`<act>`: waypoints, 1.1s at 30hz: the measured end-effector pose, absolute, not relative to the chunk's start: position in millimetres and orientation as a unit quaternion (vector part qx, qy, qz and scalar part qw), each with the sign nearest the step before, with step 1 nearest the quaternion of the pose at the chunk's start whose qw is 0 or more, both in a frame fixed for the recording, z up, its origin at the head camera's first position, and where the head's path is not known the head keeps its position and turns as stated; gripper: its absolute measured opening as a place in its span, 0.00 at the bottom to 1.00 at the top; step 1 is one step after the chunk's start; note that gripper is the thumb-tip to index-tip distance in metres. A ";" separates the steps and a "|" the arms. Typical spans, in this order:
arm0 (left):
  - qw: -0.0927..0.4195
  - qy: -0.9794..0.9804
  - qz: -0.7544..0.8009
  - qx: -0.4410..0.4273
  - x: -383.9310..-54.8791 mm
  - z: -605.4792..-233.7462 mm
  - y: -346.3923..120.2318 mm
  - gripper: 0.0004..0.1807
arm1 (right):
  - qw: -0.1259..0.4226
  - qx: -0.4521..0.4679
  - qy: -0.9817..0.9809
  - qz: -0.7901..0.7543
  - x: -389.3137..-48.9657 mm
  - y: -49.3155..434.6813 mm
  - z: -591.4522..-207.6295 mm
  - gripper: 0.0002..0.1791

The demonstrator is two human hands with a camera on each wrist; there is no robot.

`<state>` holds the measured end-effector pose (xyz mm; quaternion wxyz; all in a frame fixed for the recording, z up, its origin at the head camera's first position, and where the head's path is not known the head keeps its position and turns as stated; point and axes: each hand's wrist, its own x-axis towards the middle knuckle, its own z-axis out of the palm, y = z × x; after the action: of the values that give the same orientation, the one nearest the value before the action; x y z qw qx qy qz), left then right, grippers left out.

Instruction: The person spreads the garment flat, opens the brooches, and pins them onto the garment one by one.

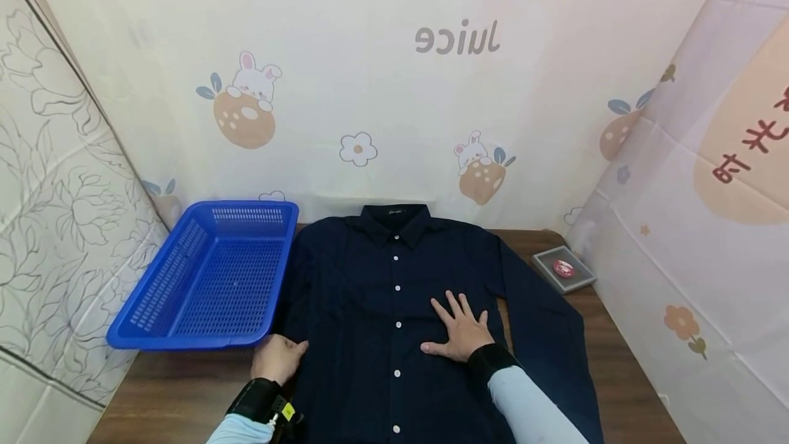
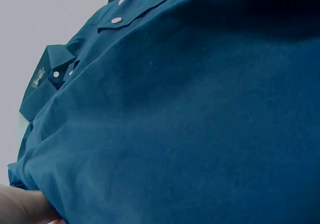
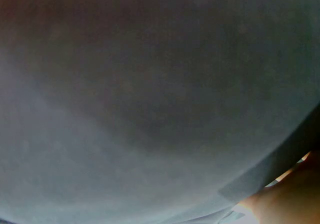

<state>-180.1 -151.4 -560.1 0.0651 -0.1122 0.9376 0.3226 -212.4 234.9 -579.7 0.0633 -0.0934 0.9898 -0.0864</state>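
A dark navy button-up shirt lies front up, its collar at the far end and white buttons down the middle. My right hand rests on the shirt's right half, fingers spread; its thumb side appears at the lower right corner of the right wrist view, over dark cloth. At the shirt's left edge, close below the blue basket, my left hand pinches the fabric with its fingers curled. In the left wrist view that hand is at the lower left, its fingertips hidden by cloth. The right sleeve extends down the table.
A blue plastic basket with perforated walls stands left of the shirt, right beside my left hand. At the back right of the wooden table lies a small grey box with a red round emblem. Printed curtains enclose the back and sides.
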 end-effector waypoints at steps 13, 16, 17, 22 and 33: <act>-0.009 0.938 0.338 -0.080 -177.9 -560.4 -144.3 0.15 | 0.074 -0.090 0.989 -0.092 -210.4 234.8 -579.3 0.59; -0.028 0.934 0.350 -0.072 -179.9 -561.7 -141.4 0.14 | 0.073 -0.090 0.989 -0.091 -210.4 235.3 -578.9 0.59; -0.034 0.932 0.356 -0.068 -180.8 -562.2 -140.4 0.13 | 0.073 -0.090 0.989 -0.091 -210.7 235.4 -579.0 0.59; -0.054 0.920 0.385 -0.049 -183.9 -564.2 -136.1 0.07 | 0.072 -0.090 0.990 -0.086 -212.2 235.7 -579.2 0.59; -0.019 0.890 0.450 -0.069 -184.0 -564.1 -132.6 0.18 | 0.079 -0.091 0.989 -0.085 -211.7 233.9 -578.1 0.59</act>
<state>-184.0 -132.6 -564.1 -0.0187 -0.0687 0.8900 0.4504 -211.7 233.9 -578.1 0.0788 -0.0907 0.9891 -0.0852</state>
